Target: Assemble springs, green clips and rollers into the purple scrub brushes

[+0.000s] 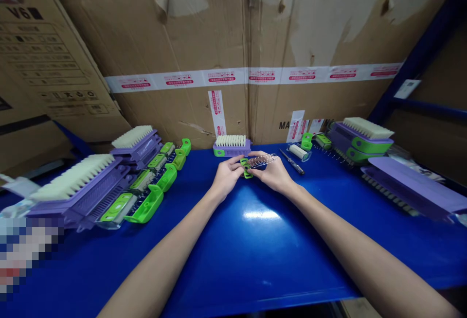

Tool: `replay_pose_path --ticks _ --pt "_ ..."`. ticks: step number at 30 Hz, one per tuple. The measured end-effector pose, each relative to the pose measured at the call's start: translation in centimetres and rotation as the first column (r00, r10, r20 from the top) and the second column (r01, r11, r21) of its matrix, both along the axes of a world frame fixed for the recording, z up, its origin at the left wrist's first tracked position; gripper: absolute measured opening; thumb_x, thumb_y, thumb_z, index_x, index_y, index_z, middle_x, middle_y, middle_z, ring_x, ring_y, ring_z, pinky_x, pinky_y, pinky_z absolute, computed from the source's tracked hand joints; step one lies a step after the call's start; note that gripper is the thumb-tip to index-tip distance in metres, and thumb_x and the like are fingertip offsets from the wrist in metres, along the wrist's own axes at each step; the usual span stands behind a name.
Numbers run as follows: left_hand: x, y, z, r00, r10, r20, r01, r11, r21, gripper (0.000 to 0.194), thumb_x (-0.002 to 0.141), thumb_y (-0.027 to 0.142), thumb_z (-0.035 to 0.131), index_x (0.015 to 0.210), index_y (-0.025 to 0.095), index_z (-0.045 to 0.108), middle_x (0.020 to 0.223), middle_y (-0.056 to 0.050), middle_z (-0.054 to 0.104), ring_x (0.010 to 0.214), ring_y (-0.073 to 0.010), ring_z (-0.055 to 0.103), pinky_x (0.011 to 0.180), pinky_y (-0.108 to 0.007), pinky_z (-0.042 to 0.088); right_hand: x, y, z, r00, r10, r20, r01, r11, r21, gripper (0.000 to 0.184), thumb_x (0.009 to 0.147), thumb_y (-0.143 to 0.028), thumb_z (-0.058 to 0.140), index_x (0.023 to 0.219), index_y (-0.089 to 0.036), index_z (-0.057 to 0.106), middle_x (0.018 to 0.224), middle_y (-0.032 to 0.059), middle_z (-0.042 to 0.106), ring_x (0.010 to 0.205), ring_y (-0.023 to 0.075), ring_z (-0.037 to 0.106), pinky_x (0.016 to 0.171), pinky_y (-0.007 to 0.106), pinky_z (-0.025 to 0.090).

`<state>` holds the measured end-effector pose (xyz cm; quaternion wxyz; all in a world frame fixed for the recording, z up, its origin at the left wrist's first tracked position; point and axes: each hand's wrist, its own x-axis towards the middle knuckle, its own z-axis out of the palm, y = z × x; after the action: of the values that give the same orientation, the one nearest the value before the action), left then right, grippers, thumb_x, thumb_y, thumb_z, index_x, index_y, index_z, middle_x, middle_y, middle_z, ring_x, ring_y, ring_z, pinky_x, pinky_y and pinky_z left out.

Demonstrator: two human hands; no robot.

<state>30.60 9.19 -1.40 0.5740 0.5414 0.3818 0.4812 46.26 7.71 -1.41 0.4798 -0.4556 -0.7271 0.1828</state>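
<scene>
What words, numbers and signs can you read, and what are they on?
"V6": left cardboard box.
"MA": back cardboard; letters after it are partly covered by white tape.
Too small or blurred: all the tape's red print, the left box's small lines and symbols, the white label on the blue post.

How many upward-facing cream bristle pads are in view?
4: a near-left pad, a far-left pad, a centre pad, and a right pad atop a purple-and-green stack. Others may be hidden.
</scene>
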Motion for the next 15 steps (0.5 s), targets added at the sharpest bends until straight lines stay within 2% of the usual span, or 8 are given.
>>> replay_pose_path --ticks 3,7,15 --pt "0.07 -0.02 0.06 1.000 0.016 0.013 -0.016 1.000 -0.009 0.051 0.065 0.006 0.064 0.115 0.006 0.060 0.087 -0.010 0.074 0.079 -0.0182 0.068 0.079 -0.031 0.052 -0.12 -0.09 -0.05 0.997 -0.008 0.070 0.004 0.999 0.049 0.034 0.073 -0.017 0.067 0.106 -0.021 0.063 0.101 0.0030 0.071 0.092 0.0187 0.068 0.085 0.030 0.051" --pt "0.06 -0.12 0.21 0.999 0.024 0.020 -0.024 1.000 -0.015 0.050 0.062 0.007 0.066 0.112 0.006 0.061 0.087 -0.010 0.074 0.082 -0.0204 0.069 0.082 -0.034 0.051 -0.23 -0.20 -0.07 0.997 0.018 0.076 -0.023 0.997 0.068 0.036 0.074 -0.017 0.065 0.109 -0.023 0.062 0.102 0.0026 0.071 0.092 0.0188 0.068 0.083 0.030 0.052" --pt "0.00 -0.04 0.20 1.000 0.026 0.013 -0.026 0.999 0.022 0.049 0.060 0.006 0.066 0.109 0.008 0.062 0.086 -0.009 0.074 0.083 -0.0205 0.068 0.079 -0.031 0.051 -0.30 -0.30 -0.46 0.995 0.012 0.098 -0.024 0.992 0.125 0.037 0.077 -0.016 0.062 0.113 -0.024 0.061 0.106 0.0042 0.069 0.095 0.0205 0.065 0.087 0.035 0.050"
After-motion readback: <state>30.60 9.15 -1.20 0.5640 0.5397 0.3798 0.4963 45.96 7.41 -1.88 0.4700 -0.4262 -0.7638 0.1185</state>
